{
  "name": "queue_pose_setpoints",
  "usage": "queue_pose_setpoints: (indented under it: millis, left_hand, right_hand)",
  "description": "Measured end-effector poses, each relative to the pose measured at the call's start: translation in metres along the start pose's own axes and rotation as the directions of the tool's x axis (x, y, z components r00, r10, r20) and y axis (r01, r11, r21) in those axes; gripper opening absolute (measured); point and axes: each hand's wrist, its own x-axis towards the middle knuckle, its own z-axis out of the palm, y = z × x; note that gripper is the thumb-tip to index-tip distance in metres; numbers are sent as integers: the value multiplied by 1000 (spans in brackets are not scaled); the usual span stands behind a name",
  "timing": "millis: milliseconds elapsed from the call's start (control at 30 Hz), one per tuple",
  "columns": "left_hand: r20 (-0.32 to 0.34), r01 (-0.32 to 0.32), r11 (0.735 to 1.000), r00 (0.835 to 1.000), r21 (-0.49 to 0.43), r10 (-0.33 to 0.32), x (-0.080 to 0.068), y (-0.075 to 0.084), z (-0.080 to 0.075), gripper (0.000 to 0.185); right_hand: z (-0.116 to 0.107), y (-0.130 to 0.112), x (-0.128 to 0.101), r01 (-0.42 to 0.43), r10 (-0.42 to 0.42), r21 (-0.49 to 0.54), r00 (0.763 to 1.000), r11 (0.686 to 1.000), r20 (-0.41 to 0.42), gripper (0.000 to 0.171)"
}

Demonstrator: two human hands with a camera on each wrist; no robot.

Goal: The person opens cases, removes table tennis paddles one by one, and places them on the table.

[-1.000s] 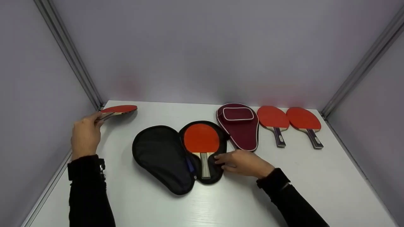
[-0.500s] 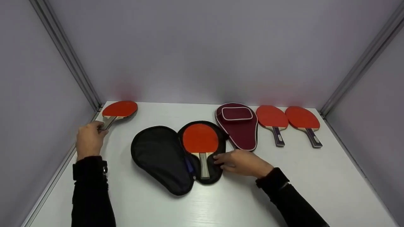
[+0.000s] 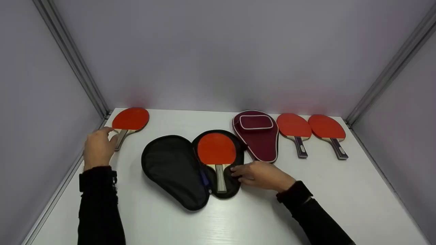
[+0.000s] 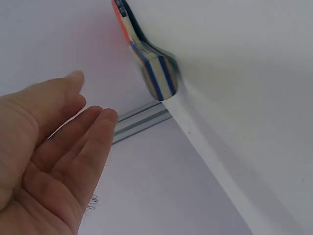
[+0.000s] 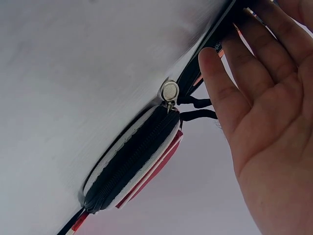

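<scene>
My left hand [image 3: 98, 148] hovers open beside the handle of a red paddle [image 3: 130, 119] that lies flat in the table's far left corner. In the left wrist view the fingers [image 4: 73, 142] are straight and apart from the paddle's striped handle end [image 4: 159, 81]. A black case [image 3: 170, 166] lies unzipped mid-table, with another red paddle [image 3: 216, 148] in its right half. My right hand [image 3: 259, 174] rests with straight fingers [image 5: 220, 83] on that case's right edge [image 5: 215, 34], next to the paddle's handle.
A zipped maroon case [image 3: 258, 136] lies just behind my right hand, its zip pull [image 5: 170, 91] showing in the right wrist view. Two more red paddles [image 3: 294, 126] [image 3: 326, 127] lie at the back right. Grey walls enclose the white table [image 3: 238, 217] on three sides.
My left hand lowered the red paddle onto the table in the far left corner and let go of its handle. My right hand stayed on the black case.
</scene>
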Motion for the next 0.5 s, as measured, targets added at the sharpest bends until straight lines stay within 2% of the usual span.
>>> queue_pose_setpoints:
  millis: [200, 300, 500]
  left_hand:
    - [-6, -79, 997, 997, 3, 79, -1, 31, -12, 52]
    - [-15, -142, 990, 990, -8, 142, -5, 49, -18, 52]
    - [-63, -322, 946, 945, -16, 321, -14, 90, -25, 45]
  right_hand:
    - [0, 0, -1, -7, 7, 10, 1000, 1000, 4, 30]
    - [0, 0, -1, -8, 8, 9, 1000, 1000, 3, 30]
    - [0, 0, 0, 6, -6, 4, 1000, 1000, -4, 30]
